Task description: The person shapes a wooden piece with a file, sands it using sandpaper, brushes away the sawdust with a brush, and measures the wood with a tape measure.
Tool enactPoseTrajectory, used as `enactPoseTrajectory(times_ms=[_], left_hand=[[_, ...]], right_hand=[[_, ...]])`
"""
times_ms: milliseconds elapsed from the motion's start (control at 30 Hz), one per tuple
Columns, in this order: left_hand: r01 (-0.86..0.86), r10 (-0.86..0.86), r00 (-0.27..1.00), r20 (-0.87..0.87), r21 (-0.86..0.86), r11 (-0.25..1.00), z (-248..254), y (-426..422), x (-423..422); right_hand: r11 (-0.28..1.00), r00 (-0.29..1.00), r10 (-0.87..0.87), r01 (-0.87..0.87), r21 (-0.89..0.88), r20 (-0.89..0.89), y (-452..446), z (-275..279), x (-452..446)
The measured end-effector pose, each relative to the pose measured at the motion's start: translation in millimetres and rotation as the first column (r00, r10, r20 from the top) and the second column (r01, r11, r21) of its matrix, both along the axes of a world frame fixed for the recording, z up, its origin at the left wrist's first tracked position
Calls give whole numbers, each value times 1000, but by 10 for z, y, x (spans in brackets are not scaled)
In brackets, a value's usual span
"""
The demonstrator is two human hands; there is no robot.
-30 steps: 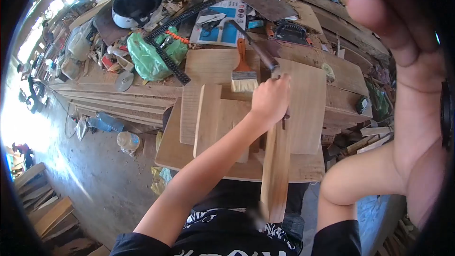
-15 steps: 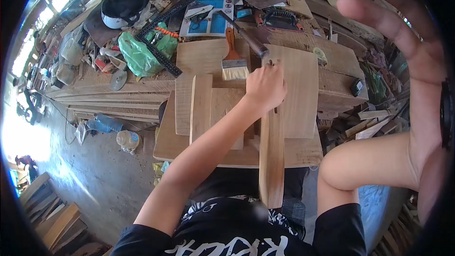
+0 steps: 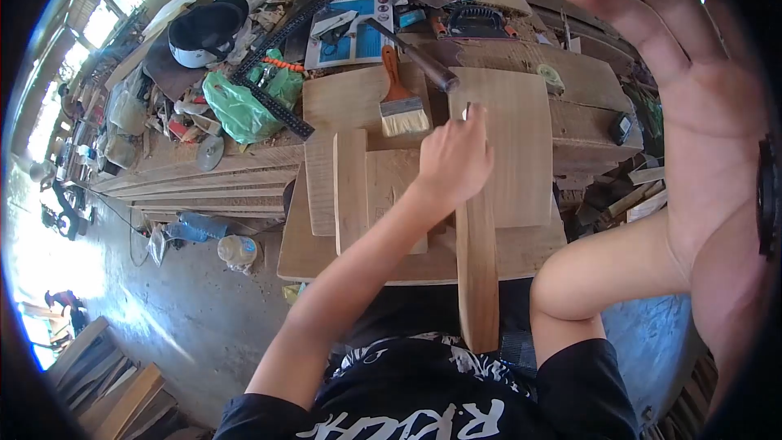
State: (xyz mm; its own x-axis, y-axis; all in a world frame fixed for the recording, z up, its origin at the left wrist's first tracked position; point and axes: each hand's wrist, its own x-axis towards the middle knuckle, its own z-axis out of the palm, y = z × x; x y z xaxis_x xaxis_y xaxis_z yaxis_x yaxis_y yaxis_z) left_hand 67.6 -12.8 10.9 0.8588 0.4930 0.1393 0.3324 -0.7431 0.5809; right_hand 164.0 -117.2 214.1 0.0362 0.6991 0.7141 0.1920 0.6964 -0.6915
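My left hand (image 3: 458, 161) is closed round the upper part of a long wooden bar (image 3: 477, 277). The bar runs down from the hand past the board's edge, its lower end against my shirt. A small dark spot shows by the fingertips; I cannot make out what it is. Just beyond the hand lies a wide paintbrush (image 3: 402, 110) with an orange handle and pale bristles. A dark rod-like tool (image 3: 423, 61) points towards the hand. My right hand (image 3: 692, 106) is raised close to the camera, its fingers stretched out, partly cut off by the view, holding nothing visible.
Flat wooden boards (image 3: 521, 155) lie under the left hand, with a narrower wood piece (image 3: 350, 187) on top. Behind are a black square ruler (image 3: 277, 106), a green plastic bag (image 3: 236, 106), a cap (image 3: 205, 35) and a printed sheet (image 3: 379, 4). A plastic jug (image 3: 237, 251) stands on the floor.
The view has shifted slightly. My left hand remains on the wooden bar, with its far end less visible. My raised right hand has moved a little left, fingers still spread.
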Motion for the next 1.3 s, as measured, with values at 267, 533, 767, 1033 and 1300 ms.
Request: enactPoseTrajectory(times_ms=[267,533,767,1033,1300], left_hand=[[-53,42,974,224,45,998,-141,208,65],[-258,215,942,259,144,956,-235,749,-789],[-612,487,776,401,290,736,-400,2034,-1986],[-743,675,662,326,405,533,-1012,3155,-3229],[-430,383,733,562,-53,901,170,1984,-2404]], right_hand=[[1000,1000,10,-10,10,1,45,-51,32],[998,998,65,-65,4,-14,265,-208,-34],[992,992,127,-127,14,-13,497,-177,-33],[988,988,153,-154,16,15,637,-53,-118],[988,986,151,-148,-41,68,631,58,-129]])
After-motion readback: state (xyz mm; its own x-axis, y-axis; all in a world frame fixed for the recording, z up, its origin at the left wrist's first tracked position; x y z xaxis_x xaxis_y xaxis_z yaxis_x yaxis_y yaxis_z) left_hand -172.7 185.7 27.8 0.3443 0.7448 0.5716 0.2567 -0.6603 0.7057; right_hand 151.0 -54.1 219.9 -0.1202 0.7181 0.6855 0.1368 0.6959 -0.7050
